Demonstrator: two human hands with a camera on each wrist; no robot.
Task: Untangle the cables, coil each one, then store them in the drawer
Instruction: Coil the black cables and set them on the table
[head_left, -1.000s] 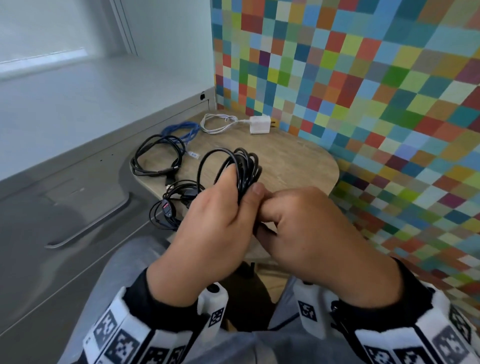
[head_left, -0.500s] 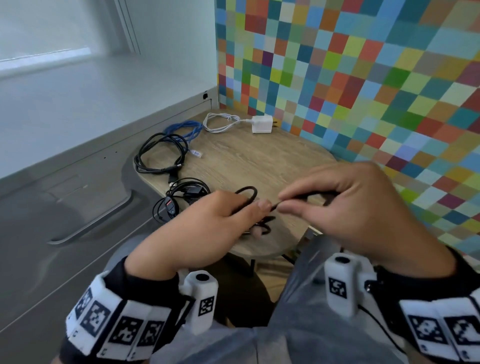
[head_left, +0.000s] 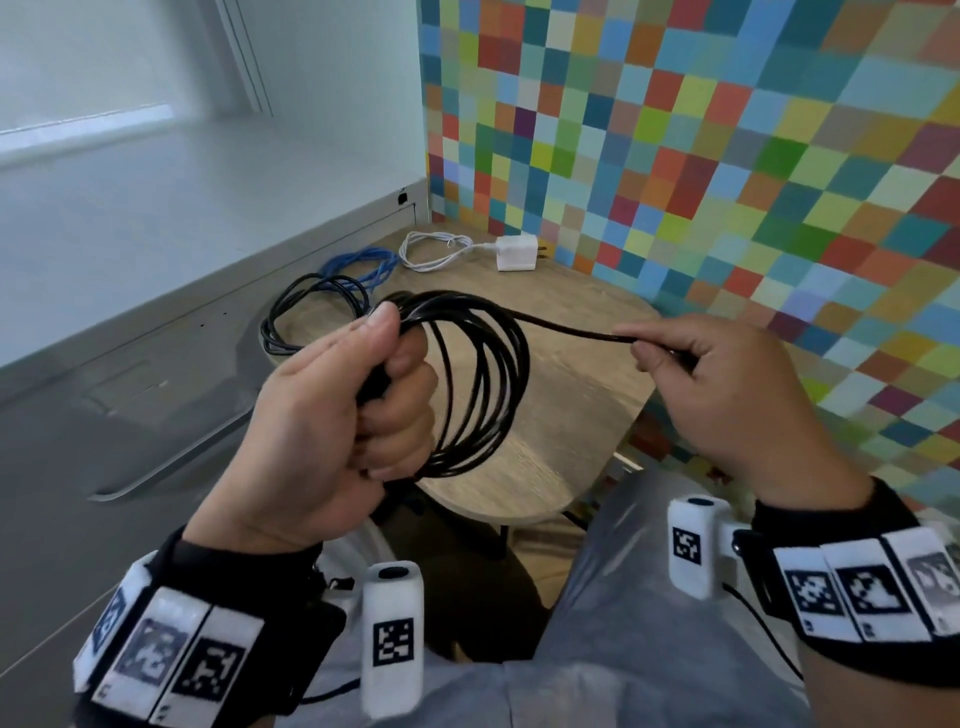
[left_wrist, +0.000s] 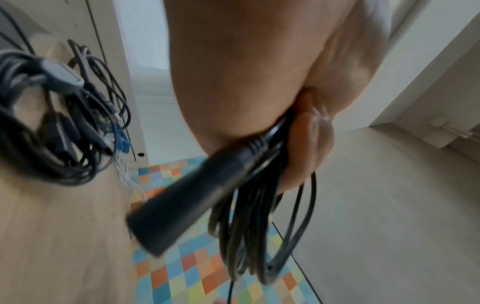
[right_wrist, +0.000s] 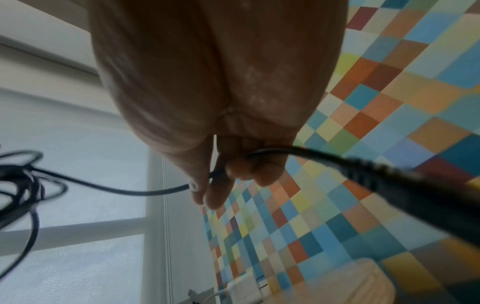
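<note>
Head view is showing the left hand now gripping the thin black rubber cable as a raised coil above the round wooden table, unlike before; the right hand is pinching its free end, stretching rightward.

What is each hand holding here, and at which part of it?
Both hold the same black cable. The left hand grips its gathered loops in a fist; the right hand pinches the free tail near its plug end.

Three black cables, one blue cable, one white charger.
</note>
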